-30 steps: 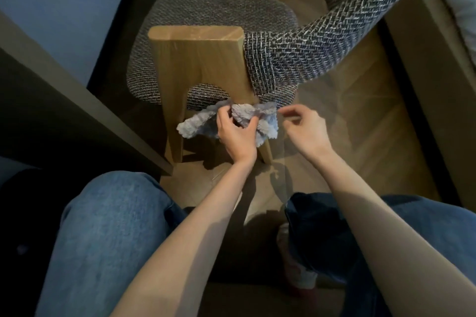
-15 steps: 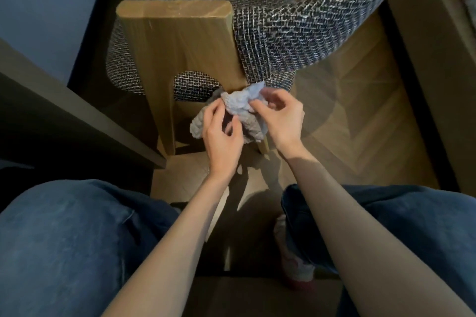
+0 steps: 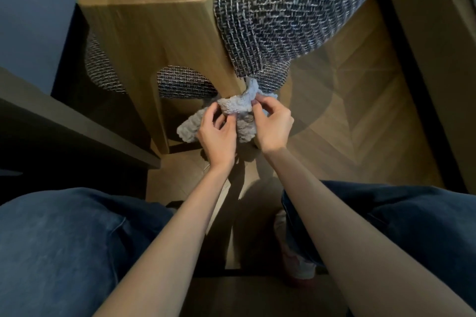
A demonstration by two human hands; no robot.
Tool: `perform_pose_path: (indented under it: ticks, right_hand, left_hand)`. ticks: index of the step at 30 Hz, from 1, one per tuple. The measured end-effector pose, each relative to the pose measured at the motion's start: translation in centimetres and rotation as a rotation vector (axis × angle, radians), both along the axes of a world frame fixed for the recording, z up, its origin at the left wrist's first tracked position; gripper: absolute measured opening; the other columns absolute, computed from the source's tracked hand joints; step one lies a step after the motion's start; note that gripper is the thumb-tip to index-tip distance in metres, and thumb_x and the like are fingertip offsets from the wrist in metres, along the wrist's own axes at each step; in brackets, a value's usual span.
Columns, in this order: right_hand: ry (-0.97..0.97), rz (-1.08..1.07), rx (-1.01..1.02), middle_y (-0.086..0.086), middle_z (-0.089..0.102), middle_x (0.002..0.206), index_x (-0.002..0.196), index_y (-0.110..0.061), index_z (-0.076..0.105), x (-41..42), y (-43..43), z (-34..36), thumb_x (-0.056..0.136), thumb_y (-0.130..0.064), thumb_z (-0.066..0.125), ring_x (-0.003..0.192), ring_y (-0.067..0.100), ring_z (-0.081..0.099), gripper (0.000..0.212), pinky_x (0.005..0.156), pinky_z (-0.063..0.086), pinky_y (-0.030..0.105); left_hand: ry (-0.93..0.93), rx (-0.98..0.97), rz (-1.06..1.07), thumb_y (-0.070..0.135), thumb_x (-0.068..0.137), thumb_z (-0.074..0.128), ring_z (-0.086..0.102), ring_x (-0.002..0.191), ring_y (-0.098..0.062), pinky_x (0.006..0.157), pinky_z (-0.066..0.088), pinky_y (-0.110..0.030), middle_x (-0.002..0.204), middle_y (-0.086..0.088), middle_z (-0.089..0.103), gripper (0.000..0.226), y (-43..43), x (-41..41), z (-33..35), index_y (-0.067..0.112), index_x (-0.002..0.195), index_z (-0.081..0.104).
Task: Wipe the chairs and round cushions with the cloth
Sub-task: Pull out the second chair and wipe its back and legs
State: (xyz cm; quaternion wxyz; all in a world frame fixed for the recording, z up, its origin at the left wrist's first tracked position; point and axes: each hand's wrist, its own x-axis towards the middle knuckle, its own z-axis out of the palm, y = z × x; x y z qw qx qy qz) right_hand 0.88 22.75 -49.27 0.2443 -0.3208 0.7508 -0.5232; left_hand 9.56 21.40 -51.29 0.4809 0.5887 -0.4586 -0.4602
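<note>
Reaching forward from bent knees in blue jeans (image 3: 64,239), both bare forearms angle toward 12 o'clock and meet low on the chair (image 3: 270,15), at its wooden rear leg (image 3: 229,72). The left hand (image 3: 216,134) is palm down, its fingers curled to pinch the fluffy pale blue cloth (image 3: 237,105) from the 9 o'clock side. The right hand (image 3: 273,126) mirrors it at 3 o'clock, thumb and fingertips nipping the same cloth. The cloth is bunched around the leg just under the woven grey seat, with a loose end hanging toward 8 o'clock beside the left hand. Herringbone wooden floor (image 3: 360,110) spreads out at 3 o'clock of the chair.
</note>
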Motion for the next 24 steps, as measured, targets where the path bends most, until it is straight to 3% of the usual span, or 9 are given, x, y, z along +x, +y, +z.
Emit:
perform_pose_path:
  ticks: [5, 10, 14, 16, 20, 24]
  right_hand:
    - [-0.051, -0.018, 0.096, 0.0, 0.065, 0.087, 0.098, -0.003, 0.069, -0.9, -0.5, -3.4, 0.091, -0.002, 0.058, 0.084, 0.008, 0.06, 0.013, 0.07, 0.04, 0.004]
    - [-0.07, -0.019, 0.233, -0.001, 0.06, 0.077, 0.102, -0.007, 0.07, -2.5, -1.4, -7.0, 0.089, -0.004, 0.055, 0.065, 0.005, 0.051, 0.02, 0.056, 0.033, -0.001]
    - [-0.159, -0.034, 0.324, 0.001, 0.062, 0.085, 0.108, -0.01, 0.07, -3.4, -1.8, -9.9, 0.092, -0.007, 0.054, 0.079, 0.01, 0.055, 0.023, 0.06, 0.036, 0.008]
    - [-0.226, -0.043, 0.358, 0.002, 0.067, 0.092, 0.11, -0.012, 0.071, -3.8, -2.1, -11.2, 0.092, -0.008, 0.053, 0.084, 0.011, 0.057, 0.026, 0.065, 0.04, 0.01]
    - [-0.236, -0.003, 0.441, 0.002, 0.068, 0.104, 0.111, -0.01, 0.072, -5.4, -1.6, -13.8, 0.09, -0.006, 0.056, 0.093, 0.011, 0.06, 0.027, 0.063, 0.042, 0.005]
    - [-0.239, 0.126, 0.557, 0.0, 0.06, 0.097, 0.117, -0.006, 0.068, -5.5, -0.8, -16.3, 0.096, -0.015, 0.054, 0.091, 0.011, 0.055, 0.027, 0.063, 0.041, 0.009]
  left_hand:
    - [-0.086, 0.022, -0.106, -0.01, 0.089, 0.053, 0.056, 0.108, -0.007, 0.085, 0.043, -0.002, 0.119, -0.01, 0.062, 0.034, -0.5, -0.9, -2.8, -0.002, 0.122, 0.058]
    - [-0.217, 0.117, -0.268, -0.001, 0.09, 0.059, 0.062, 0.106, -0.013, 0.086, 0.046, -0.013, 0.112, -0.009, 0.067, 0.022, -1.8, -0.8, -6.2, 0.001, 0.112, 0.063]
    - [-0.31, 0.177, -0.344, 0.001, 0.088, 0.062, 0.063, 0.096, -0.017, 0.077, 0.045, -0.015, 0.104, -0.011, 0.069, 0.016, -2.5, -1.2, -8.9, -0.002, 0.103, 0.065]
    - [-0.331, 0.244, -0.386, 0.003, 0.09, 0.059, 0.061, 0.097, -0.015, 0.08, 0.046, -0.018, 0.106, -0.011, 0.068, 0.018, -2.6, -1.5, -9.9, -0.001, 0.108, 0.064]
    - [-0.379, 0.453, -0.546, 0.011, 0.098, 0.047, 0.057, 0.113, -0.024, 0.098, 0.047, -0.041, 0.12, -0.013, 0.061, 0.027, -3.2, -2.0, -12.0, 0.005, 0.122, 0.055]
    - [-0.317, 0.617, -0.69, 0.02, 0.103, 0.04, 0.05, 0.123, -0.024, 0.105, 0.042, -0.044, 0.133, -0.012, 0.053, 0.033, -3.9, -2.3, -12.3, 0.008, 0.133, 0.045]
